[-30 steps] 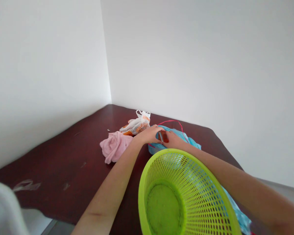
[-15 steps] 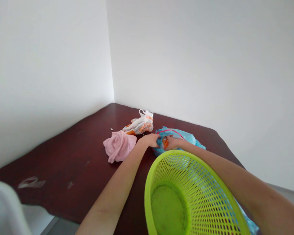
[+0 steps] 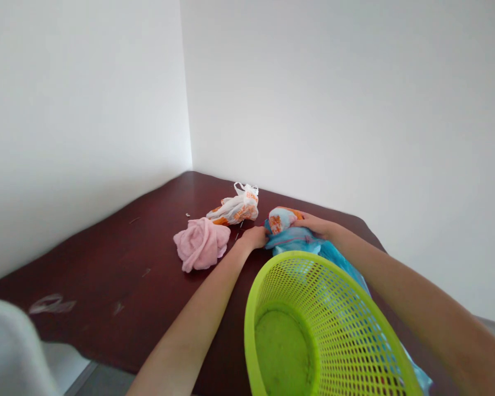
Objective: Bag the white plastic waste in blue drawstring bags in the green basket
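Note:
My left hand (image 3: 256,237) is closed on the edge of a blue plastic bag (image 3: 293,238) behind the green basket. Just above the bag's mouth, my right hand (image 3: 313,224) grips a bundled white plastic bag with orange print (image 3: 282,219). Its fingers wrap round the bundle's right side, and part of the bundle is hidden. More of the blue bag trails down to the right behind the green basket (image 3: 284,346), which lies tilted toward me with its inside showing.
A crumpled pink cloth (image 3: 202,245) lies left of my left hand. Behind it is another white and orange plastic bag (image 3: 236,208). All rest on a dark red table (image 3: 119,247) set in a corner of white walls. A white chair-like edge (image 3: 12,319) shows at lower left.
My right hand has come up out of the blue bag with the white and orange bundle. The blue bag's far part has drawn in toward the basket. My left hand stays at its edge.

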Tool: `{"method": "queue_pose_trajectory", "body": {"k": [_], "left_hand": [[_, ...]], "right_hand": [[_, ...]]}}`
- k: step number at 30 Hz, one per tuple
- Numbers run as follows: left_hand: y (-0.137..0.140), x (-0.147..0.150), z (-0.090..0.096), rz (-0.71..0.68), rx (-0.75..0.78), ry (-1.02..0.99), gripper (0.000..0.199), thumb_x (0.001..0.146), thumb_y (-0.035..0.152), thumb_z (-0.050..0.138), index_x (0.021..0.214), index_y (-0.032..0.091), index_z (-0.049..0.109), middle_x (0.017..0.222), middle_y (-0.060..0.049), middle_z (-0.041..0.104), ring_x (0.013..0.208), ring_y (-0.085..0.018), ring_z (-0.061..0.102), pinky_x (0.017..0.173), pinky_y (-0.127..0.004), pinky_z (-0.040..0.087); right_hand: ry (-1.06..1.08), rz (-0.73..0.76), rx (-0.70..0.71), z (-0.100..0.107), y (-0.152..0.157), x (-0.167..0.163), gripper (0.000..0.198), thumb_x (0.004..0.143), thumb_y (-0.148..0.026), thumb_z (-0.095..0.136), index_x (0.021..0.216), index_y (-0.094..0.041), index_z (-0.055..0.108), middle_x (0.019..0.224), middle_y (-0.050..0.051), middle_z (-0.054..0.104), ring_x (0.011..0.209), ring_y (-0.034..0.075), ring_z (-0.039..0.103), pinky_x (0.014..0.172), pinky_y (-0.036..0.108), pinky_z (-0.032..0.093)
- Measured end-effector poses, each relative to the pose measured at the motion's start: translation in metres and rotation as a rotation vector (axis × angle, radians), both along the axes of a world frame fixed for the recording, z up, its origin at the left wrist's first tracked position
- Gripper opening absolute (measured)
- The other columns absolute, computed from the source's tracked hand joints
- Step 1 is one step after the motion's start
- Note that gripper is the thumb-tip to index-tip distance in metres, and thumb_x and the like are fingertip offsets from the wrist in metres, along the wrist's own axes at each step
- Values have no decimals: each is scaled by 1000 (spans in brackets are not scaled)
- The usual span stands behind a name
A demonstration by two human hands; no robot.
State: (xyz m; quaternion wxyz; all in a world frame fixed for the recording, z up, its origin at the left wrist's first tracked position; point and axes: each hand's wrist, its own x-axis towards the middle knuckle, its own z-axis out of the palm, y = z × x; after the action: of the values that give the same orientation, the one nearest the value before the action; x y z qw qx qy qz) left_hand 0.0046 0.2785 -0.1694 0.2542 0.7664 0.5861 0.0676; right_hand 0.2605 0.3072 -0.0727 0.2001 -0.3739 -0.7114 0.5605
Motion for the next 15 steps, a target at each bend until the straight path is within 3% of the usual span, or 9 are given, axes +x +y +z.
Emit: {"method": "queue_pose_trajectory", "body": {"k": [2, 5, 10, 13, 15], "left_hand": [[-1, 1, 1, 5, -11, 5, 39, 115, 45, 80, 147, 23, 77, 151, -14, 76, 132, -30, 77, 113, -52, 69], [-3, 1, 3, 15, -22, 25, 40, 114, 45, 81, 147, 23, 77, 151, -13, 77, 134, -31, 77, 114, -52, 68], [-3, -1, 6, 27, -28, 61, 38, 113, 43, 82, 145, 23, 77, 149, -13, 77, 133, -30, 78, 112, -51, 69], [-3, -5, 9, 42, -23, 71, 37, 114, 42, 82, 146, 24, 77, 150, -13, 77, 132, -30, 78, 111, -50, 69], [-3, -10, 10, 52, -18, 73, 37, 114, 43, 82, 145, 23, 78, 149, -13, 77, 132, -30, 78, 111, -50, 69]], "right_hand": [[187, -158, -125, 10, -5, 9, 73, 77, -39, 99, 147, -34, 78, 136, 7, 91, 121, 35, 88, 108, 50, 75], [304, -371, -144, 20, -8, 23, 48, 79, -39, 95, 125, -30, 83, 119, 9, 93, 111, 35, 88, 103, 49, 76], [569, -549, -145, 32, -5, 43, 33, 83, -48, 82, 109, -29, 77, 102, 8, 90, 120, 39, 86, 110, 56, 73], [757, -610, 37, 40, -2, 58, 33, 84, -52, 76, 110, -31, 74, 110, 6, 89, 129, 39, 82, 112, 57, 71], [666, -692, 341, 45, 3, 72, 45, 96, -66, 61, 124, -32, 71, 126, 9, 87, 136, 38, 78, 113, 56, 70]]}}
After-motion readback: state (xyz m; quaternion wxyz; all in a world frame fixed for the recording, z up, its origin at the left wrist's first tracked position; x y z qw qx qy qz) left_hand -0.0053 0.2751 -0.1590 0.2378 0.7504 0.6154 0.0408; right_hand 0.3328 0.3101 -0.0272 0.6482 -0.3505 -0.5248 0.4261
